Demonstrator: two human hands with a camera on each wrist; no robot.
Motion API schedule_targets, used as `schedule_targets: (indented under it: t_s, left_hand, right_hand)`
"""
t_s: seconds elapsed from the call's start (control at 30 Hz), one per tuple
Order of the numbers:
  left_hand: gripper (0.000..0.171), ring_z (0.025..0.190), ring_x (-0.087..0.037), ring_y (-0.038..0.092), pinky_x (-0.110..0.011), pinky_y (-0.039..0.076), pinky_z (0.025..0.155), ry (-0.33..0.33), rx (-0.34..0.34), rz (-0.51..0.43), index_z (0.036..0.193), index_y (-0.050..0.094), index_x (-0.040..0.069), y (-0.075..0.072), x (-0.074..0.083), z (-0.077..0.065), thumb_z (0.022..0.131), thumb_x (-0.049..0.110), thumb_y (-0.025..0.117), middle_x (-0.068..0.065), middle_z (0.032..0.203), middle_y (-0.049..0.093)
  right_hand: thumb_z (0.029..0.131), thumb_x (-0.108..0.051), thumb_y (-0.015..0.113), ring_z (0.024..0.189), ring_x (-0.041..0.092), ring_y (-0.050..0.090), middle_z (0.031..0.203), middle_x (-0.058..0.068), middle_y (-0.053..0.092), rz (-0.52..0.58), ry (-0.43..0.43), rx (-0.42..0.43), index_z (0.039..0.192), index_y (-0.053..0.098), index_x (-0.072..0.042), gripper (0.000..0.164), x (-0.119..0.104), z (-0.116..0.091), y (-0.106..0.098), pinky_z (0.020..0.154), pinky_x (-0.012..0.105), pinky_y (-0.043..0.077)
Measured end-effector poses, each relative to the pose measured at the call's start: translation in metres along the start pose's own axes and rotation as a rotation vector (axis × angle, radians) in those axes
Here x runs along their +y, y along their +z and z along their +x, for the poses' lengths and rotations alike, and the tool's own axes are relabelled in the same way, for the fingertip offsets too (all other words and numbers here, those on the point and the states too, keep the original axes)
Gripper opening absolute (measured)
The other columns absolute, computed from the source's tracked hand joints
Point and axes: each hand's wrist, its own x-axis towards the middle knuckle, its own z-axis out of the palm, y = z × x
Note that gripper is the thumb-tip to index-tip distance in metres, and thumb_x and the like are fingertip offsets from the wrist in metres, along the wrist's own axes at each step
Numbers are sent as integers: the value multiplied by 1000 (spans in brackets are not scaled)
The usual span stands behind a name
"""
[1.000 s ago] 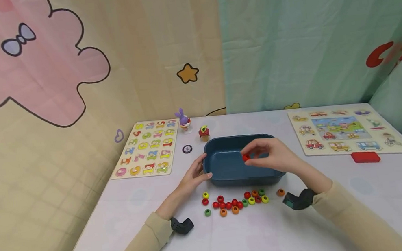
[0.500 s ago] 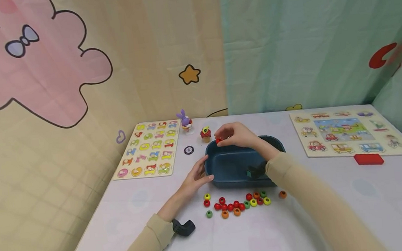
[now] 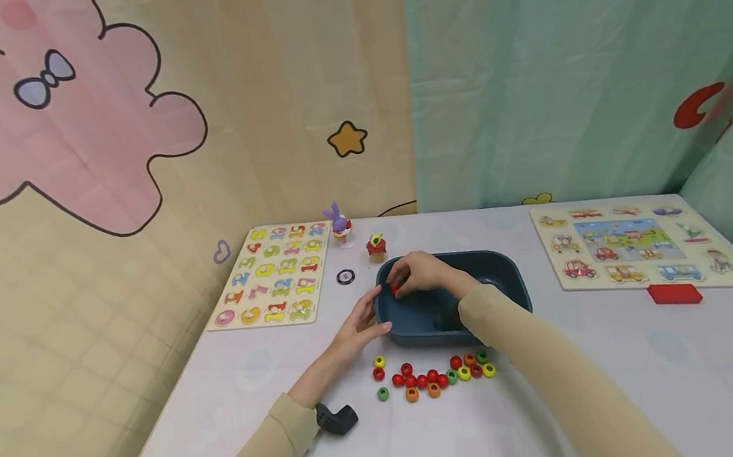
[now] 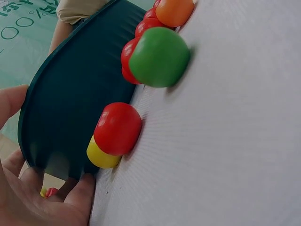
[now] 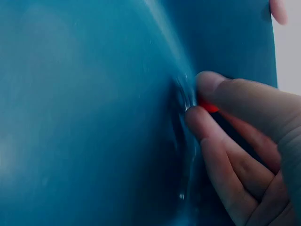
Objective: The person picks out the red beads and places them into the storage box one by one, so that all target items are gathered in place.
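Note:
A dark blue oblong plastic tub [image 3: 490, 260] stands mid-table. My right hand [image 3: 421, 271] reaches into its left end and pinches a red bead [image 3: 395, 292] between thumb and fingertips. In the right wrist view only a sliver of the bead [image 5: 208, 105] shows between the fingers, close to the tub's inner corner. My left hand [image 3: 358, 326] rests against the tub's left end, fingers fairly straight along the outer wall and thumb by the near corner. Several round beads [image 3: 422, 381] in red, orange, green and yellow lie in front of the tub.
A number puzzle board [image 3: 271, 276] lies at the left, a vehicle puzzle board [image 3: 643, 244] at the right with a red block [image 3: 674, 294] before it. Behind the tub stand a purple-eared figure [image 3: 339, 224] and a small cupcake toy [image 3: 377, 247], near a round disc [image 3: 345, 277].
My right hand has carried the red bead from over the tub's middle leftward past the far rim, then down into its left end. My left hand stays against the tub.

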Motion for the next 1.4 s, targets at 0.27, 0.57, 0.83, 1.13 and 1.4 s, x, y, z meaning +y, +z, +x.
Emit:
schedule_targets:
  t_s: [0.27,0.57,0.83,1.13,1.4]
  left_hand:
    - [65,133,-24,16,-39,24,104,8,-2,-4,143,15,16,0,1,-1,90,13,52,-5,148,12]
    - [65,133,-23,15,-40,22,104,9,-3,-8,143,16,17,1,0,-1,90,11,52,-3,148,13]
    - [65,133,-19,16,-39,22,105,-7,-3,-3,143,16,19,0,0,-1,90,14,53,-1,148,14]
    - [65,132,-14,19,-39,21,105,20,32,-27,140,23,29,-6,-26,10,86,24,59,5,146,18]
    - [65,131,-14,21,-38,24,104,17,49,-10,140,25,30,-6,-28,10,85,26,60,7,145,21]
  right_hand:
    - [74,-12,73,82,9,60,89,-4,65,-72,50,-19,95,67,-14,22,-2,4,5,74,26,50]
    - [74,-13,73,85,10,60,92,-4,65,-85,57,-42,98,66,-15,25,-4,0,2,77,28,50]
    - [76,-10,70,89,13,61,99,2,65,-67,-76,-22,109,62,-9,34,-31,-22,-34,78,29,50]
    - [80,-22,67,82,10,61,103,4,63,70,-281,94,112,60,-7,36,-55,-103,-60,75,28,51]
    - [81,-19,66,79,11,60,98,0,64,167,-297,128,105,62,-11,26,-35,-173,-30,66,28,52]
